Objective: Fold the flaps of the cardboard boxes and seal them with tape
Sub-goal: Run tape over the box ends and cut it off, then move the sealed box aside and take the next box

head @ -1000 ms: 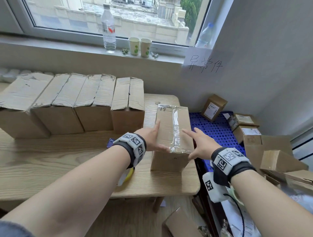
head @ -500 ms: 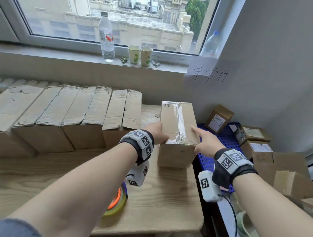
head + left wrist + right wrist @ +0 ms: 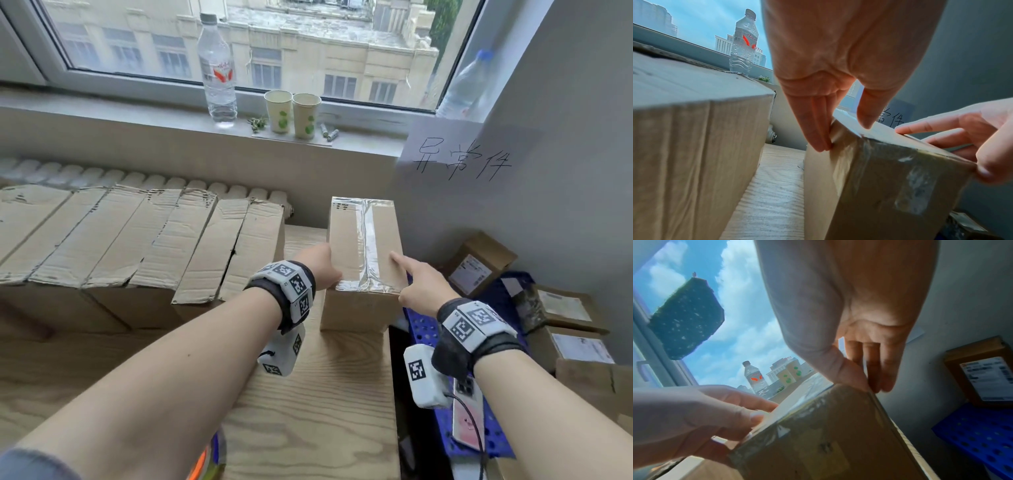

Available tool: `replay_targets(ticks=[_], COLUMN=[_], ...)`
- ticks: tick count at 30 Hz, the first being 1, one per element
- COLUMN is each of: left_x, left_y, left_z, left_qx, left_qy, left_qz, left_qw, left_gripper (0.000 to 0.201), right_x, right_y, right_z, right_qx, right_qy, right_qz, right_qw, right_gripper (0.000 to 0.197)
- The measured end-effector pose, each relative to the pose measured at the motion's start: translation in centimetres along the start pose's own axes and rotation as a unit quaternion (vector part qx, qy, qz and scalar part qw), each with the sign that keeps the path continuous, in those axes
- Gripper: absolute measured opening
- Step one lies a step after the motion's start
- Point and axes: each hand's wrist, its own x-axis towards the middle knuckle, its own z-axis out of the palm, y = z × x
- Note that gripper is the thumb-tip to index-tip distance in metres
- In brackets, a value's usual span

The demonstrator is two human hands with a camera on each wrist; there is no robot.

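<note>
A closed cardboard box [image 3: 349, 240] with clear tape along its top seam stands lengthwise at the far right of the wooden table [image 3: 308, 411]. My left hand [image 3: 322, 267] holds its near left edge, fingers down the side and thumb on top, as the left wrist view shows at the box [image 3: 879, 178] under my left hand [image 3: 842, 135]. My right hand [image 3: 418, 281] holds the near right edge, index finger on top and thumb at the corner. In the right wrist view, my right hand [image 3: 875, 386] straddles that edge of the box [image 3: 818, 443].
A row of several cardboard boxes [image 3: 137, 240] with unsealed flaps fills the table's left. A tape roll [image 3: 209, 462] lies at the near edge. Right of the table are a blue crate [image 3: 500, 431] and labelled parcels [image 3: 479, 267]. A bottle [image 3: 217, 68] and paper cups [image 3: 293, 113] stand on the sill.
Both hands have moved the taped box away from me along the table's right side, towards the wall. The hands keep the same hold on its near end.
</note>
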Motion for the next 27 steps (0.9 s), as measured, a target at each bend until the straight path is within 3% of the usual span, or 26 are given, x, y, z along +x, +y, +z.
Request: replay_targets(ticks=[2,6,9,14,18,27], left_x=[-0.2,-1.1,-2.1,-3.7,-5.0,-7.2], left_y=[-0.2,-1.6,-4.6,-9.7,-11.2,-12.5], left_z=[-0.5,-3.6,-6.4,-7.2,-6.5,-6.6], left_qx=[-0.005,0.002,0.029,0.064,0.084,0.047], left_qy=[0.030,0.167,0.214,0.131,0.101,0.092], left_qz=[0.010,0.007,-0.060,-0.182,-0.165,-0.108], left_qw=[0.999,0.986,0.975,0.972,0.978,0.989], left_gripper=[0.034,0.043,0.048,0.059,0.046,0.053], right_x=[0.2,1.4,2.6,4.3,5.4,7.7], right_y=[-1.0,-5.2,-9.1,-12.9,-14.6,-16.4], right_z=[-0.5,-1.8,-1.2,2.2,4.8,8.0], right_qx=[-0.026,-0.013,0.015,0.016,0.013,0.018], right_qy=[0.024,0.143,0.120,0.027,0.003,-0.036], right_qz=[-0.011,-0.083,-0.135,-0.150,-0.138,-0.098], right_qw=[0.999,0.986,0.984,0.988,0.990,0.994], right_gripper=[0.071,0.061,0.057,0.054,0.056,0.080])
